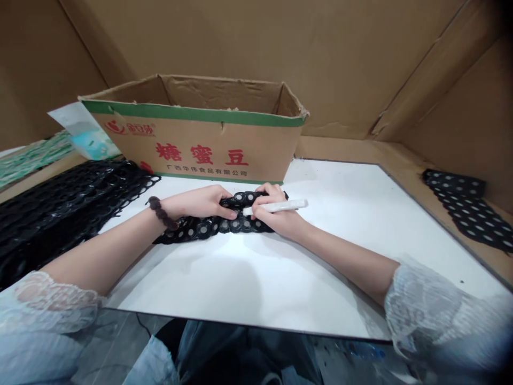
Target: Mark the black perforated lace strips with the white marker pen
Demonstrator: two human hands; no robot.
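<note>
A black strip with rows of round holes [204, 229] lies across the white board in front of me, its holes showing pale. My left hand [204, 202] is closed over the strip's upper left part, its thumb resting on top and the other fingers partly hidden. In my right hand [276, 214] is a slim white pen-like tool [286, 206], tilted, with its tip against the strip near my left thumb. Some right fingers also touch the strip's far edge. The tool's exact kind cannot be made out.
Behind my hands stands an open cardboard box [192, 136] with red lettering. More black holed strips [72, 203] are piled at the left, near a pale plastic packet [88, 133]. Another black holed piece [468, 203] lies at the right, beyond the white board [340, 256]. Cardboard walls surround the workplace.
</note>
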